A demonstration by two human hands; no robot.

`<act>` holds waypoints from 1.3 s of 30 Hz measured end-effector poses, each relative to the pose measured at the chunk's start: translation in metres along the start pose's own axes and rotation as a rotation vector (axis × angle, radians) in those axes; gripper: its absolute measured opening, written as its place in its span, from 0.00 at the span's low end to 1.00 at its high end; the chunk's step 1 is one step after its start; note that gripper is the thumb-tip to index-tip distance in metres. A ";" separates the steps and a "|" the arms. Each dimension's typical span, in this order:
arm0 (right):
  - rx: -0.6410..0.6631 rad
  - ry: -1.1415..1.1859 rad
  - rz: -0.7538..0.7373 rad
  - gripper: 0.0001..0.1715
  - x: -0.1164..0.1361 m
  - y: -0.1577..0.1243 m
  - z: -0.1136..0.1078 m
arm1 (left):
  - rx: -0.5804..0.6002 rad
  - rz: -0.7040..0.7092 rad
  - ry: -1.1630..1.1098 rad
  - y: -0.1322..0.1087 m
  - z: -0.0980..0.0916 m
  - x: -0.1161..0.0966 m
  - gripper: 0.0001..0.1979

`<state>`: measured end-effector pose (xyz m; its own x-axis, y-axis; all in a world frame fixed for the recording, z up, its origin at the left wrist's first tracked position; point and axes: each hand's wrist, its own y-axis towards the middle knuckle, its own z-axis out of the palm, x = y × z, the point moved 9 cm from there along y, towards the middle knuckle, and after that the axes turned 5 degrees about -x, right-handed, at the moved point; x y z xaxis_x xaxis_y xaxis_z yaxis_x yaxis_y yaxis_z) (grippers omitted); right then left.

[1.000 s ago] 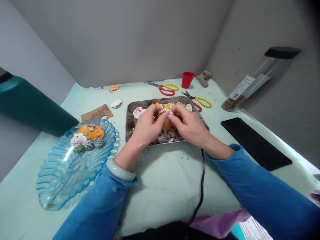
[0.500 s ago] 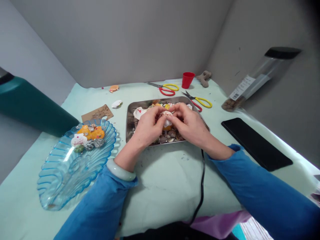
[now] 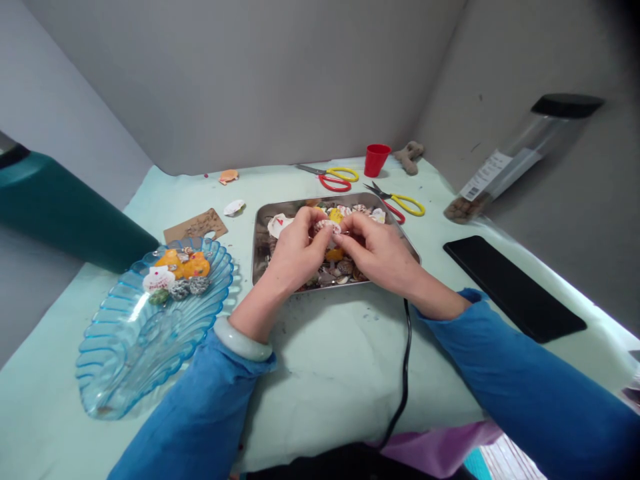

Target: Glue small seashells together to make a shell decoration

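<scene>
A white seashell with reddish speckles (image 3: pixel 327 227) is pinched between my two hands, over a metal tray (image 3: pixel 257 270). My left hand (image 3: pixel 295 253) holds the shell's left side, thumb in front and fingers curled behind. On its right side, my right hand (image 3: pixel 377 253) closes its thumb and forefinger at the edge; its other fingers are partly hidden. Below both hands the tray is filled with many small shells, among them a white shell with a red mark (image 3: pixel 277 225) and an orange piece (image 3: pixel 334 255).
On the left, a blue scalloped dish (image 3: pixel 95 360) holds shells and orange pieces beside a teal bottle (image 3: pixel 65 207). Two scissors (image 3: pixel 337 177) and a red cup (image 3: pixel 376 160) lie behind the tray. Rightward are a black phone-like slab (image 3: pixel 510 287) and a clear jar (image 3: pixel 510 160).
The shell has turned between my fingers and moved slightly left and up. My right hand has drawn a little away from my left, showing more of the tray's contents.
</scene>
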<state>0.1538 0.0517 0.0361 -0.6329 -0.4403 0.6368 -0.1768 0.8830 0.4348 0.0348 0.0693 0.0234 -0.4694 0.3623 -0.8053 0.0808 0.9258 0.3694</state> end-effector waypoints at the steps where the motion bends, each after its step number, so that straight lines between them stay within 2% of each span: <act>1: 0.007 0.002 -0.004 0.07 0.000 0.000 0.001 | 0.009 0.011 0.019 0.000 0.000 -0.002 0.07; 10: 0.000 0.018 -0.001 0.06 0.000 0.000 0.000 | -0.005 -0.008 0.082 -0.001 -0.002 -0.001 0.06; 24: -0.047 0.069 -0.003 0.06 -0.001 0.001 -0.004 | 0.096 0.044 0.266 -0.004 0.004 -0.006 0.11; 30: -0.059 0.065 -0.012 0.06 0.000 0.000 -0.005 | 0.125 0.043 0.278 -0.004 0.007 -0.006 0.07; 39: -0.058 -0.013 -0.028 0.07 0.003 -0.001 -0.005 | 0.151 0.038 0.297 -0.006 0.010 -0.006 0.08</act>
<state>0.1559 0.0488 0.0407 -0.6383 -0.4622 0.6156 -0.1512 0.8593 0.4886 0.0455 0.0630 0.0214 -0.6978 0.3696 -0.6136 0.2219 0.9260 0.3054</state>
